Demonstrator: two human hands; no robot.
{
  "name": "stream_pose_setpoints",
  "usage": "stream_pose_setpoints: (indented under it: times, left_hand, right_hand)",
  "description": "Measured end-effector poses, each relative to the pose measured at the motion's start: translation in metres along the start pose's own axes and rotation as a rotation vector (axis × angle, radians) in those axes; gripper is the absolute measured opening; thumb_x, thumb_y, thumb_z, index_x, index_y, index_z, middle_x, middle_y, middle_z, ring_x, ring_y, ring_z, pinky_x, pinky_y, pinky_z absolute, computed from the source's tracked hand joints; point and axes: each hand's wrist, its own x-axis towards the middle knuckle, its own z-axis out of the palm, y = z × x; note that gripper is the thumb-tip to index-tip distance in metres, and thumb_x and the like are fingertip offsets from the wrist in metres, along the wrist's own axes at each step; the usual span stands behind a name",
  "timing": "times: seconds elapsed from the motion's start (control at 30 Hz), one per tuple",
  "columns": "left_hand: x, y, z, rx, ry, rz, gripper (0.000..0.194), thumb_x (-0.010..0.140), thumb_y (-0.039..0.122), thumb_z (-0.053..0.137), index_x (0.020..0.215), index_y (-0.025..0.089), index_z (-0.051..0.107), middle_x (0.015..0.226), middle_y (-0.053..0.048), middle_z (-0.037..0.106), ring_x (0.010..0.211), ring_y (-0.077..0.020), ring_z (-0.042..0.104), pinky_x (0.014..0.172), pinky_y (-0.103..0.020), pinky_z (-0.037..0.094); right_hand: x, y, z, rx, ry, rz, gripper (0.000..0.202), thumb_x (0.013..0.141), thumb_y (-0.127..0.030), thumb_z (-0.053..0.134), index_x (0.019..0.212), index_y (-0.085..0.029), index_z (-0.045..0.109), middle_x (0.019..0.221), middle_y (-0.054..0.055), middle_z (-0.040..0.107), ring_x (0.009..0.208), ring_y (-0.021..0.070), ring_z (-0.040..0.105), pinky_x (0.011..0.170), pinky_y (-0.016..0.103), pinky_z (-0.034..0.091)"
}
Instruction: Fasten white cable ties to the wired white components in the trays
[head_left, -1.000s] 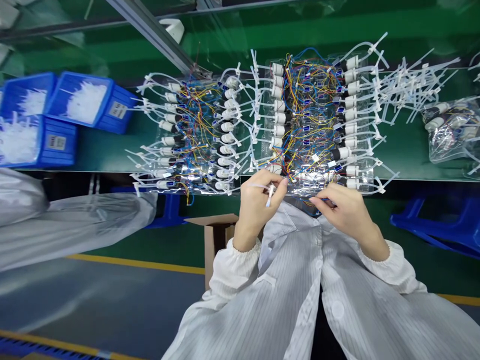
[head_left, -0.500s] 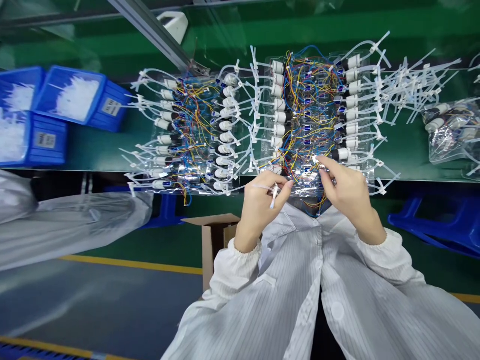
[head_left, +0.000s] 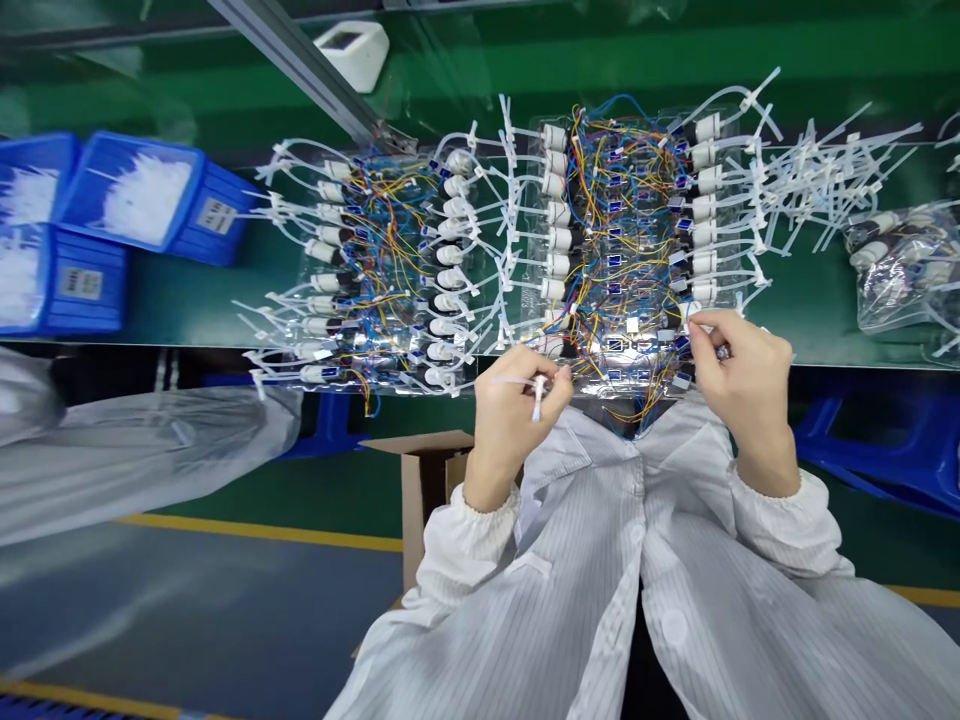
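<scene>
My left hand (head_left: 521,408) is closed at the near left of a clear plastic tray (head_left: 534,300), its thumb and fingers pinched together. A thin white tube with a white connector (head_left: 538,396) runs across and sticks out of that hand. My right hand (head_left: 742,380) is at the tray's near right side, thumb and forefinger pinched on a small white-headed pump (head_left: 688,311). Its other fingers are curled, and the hand partly hides the nearest pumps. Pumps with white tubes line both sides of the tray, with yellow, red and blue wires between. A small white square piece (head_left: 632,325) lies among the wires.
A second tray of wired pumps (head_left: 386,270) lies to the left. Blue bins (head_left: 214,235) of white pieces stand farther left. Loose white tubes (head_left: 821,180) and bagged pumps (head_left: 904,265) lie at right. A cardboard box (head_left: 412,520) is below the bench edge.
My right hand has moved right, from the wires at the tray's middle to the pump on its right side. The small white square now shows uncovered. My left hand has barely moved.
</scene>
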Motion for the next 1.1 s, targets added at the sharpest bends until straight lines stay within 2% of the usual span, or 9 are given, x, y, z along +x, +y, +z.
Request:
stream_pose_setpoints:
  times: [0.13,0.27,0.4,0.5,0.67,0.87,1.1]
  left_hand:
    - [-0.001,0.002,0.000,-0.029,-0.029,0.013,0.027,0.107,0.026,0.080,0.082,0.025,0.070,0.076,0.001,0.069,0.070,-0.0176,0.063,0.070,-0.033,0.049]
    - [0.000,0.002,0.000,-0.069,-0.032,0.071,0.023,0.107,0.023,0.081,0.086,0.025,0.072,0.078,0.002,0.071,0.070,-0.0165,0.064,0.070,-0.032,0.049]
    - [0.001,0.002,0.002,-0.090,-0.043,0.085,0.022,0.108,0.024,0.081,0.086,0.025,0.073,0.080,0.001,0.073,0.072,-0.0175,0.066,0.072,-0.032,0.052]
    - [0.001,0.003,0.003,-0.071,-0.084,0.037,0.023,0.108,0.028,0.080,0.087,0.026,0.074,0.080,0.000,0.074,0.074,-0.0198,0.067,0.075,-0.034,0.056]
    - [0.000,0.009,0.005,-0.101,-0.130,0.022,0.022,0.110,0.031,0.080,0.089,0.026,0.077,0.082,-0.002,0.075,0.075,-0.0204,0.069,0.076,-0.035,0.058]
    - [0.005,0.016,0.011,-0.106,-0.185,0.022,0.024,0.112,0.035,0.080,0.089,0.026,0.077,0.084,-0.003,0.078,0.075,-0.0205,0.068,0.075,-0.036,0.058]
    - [0.005,0.014,0.010,-0.117,-0.174,0.033,0.018,0.110,0.031,0.080,0.093,0.025,0.080,0.088,-0.003,0.082,0.079,-0.0210,0.074,0.078,-0.036,0.060]
  right_hand:
    - [0.001,0.001,-0.019,-0.045,-0.083,-0.016,0.040,0.117,-0.036,0.059,0.142,-0.024,0.087,0.082,0.004,0.081,0.071,0.0262,0.079,0.081,0.039,0.062]
    - [0.017,0.001,-0.039,-0.303,-0.224,-0.026,0.043,0.119,-0.035,0.058,0.149,-0.023,0.086,0.096,0.011,0.090,0.088,0.0313,0.086,0.081,0.040,0.058]
    - [0.045,-0.002,-0.038,-0.639,-0.420,-0.074,0.043,0.123,-0.036,0.057,0.155,-0.025,0.085,0.113,0.017,0.095,0.101,0.0328,0.089,0.077,0.037,0.048]
    - [0.059,-0.002,-0.032,-0.725,-0.506,-0.178,0.041,0.125,-0.034,0.054,0.152,-0.024,0.084,0.116,0.018,0.095,0.102,0.0310,0.089,0.076,0.036,0.043]
    - [0.063,0.000,-0.040,-0.814,-0.524,-0.217,0.038,0.126,-0.031,0.050,0.140,-0.016,0.083,0.111,0.023,0.093,0.102,0.0320,0.090,0.077,0.037,0.040]
    - [0.065,0.003,-0.042,-0.817,-0.581,-0.215,0.044,0.127,-0.037,0.054,0.162,-0.022,0.077,0.119,0.022,0.094,0.109,0.0337,0.091,0.082,0.036,0.046]
    - [0.071,0.004,-0.035,-0.786,-0.604,-0.242,0.042,0.123,-0.024,0.053,0.151,-0.014,0.082,0.120,0.026,0.093,0.111,0.0356,0.091,0.081,0.037,0.043]
